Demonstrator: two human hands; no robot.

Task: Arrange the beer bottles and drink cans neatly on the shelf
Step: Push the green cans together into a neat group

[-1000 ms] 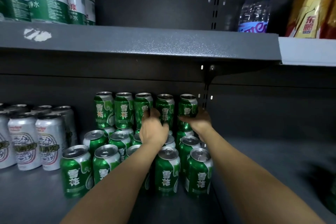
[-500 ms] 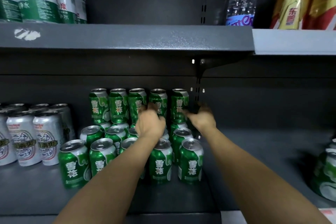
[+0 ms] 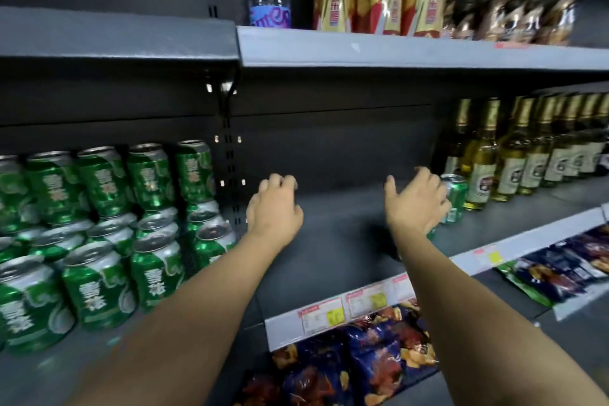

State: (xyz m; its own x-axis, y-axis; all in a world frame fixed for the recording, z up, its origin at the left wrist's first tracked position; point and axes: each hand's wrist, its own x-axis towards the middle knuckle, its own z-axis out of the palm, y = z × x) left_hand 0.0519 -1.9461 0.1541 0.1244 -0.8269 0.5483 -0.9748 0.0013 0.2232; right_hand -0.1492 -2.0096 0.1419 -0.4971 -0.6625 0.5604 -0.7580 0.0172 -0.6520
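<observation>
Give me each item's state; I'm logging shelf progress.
green cans: stacked upright in two layers, at left.
lone green can: upright, beside the bottles.
beer bottles: upright, in rows.
left hand: fingers loosely curled, holding nothing.
right hand: open, near the lone can.

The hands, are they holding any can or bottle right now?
No. The left hand hangs with loosely curled fingers over the bare shelf. The right hand is spread open, reaching toward a loose green can beside the beer bottles.
</observation>
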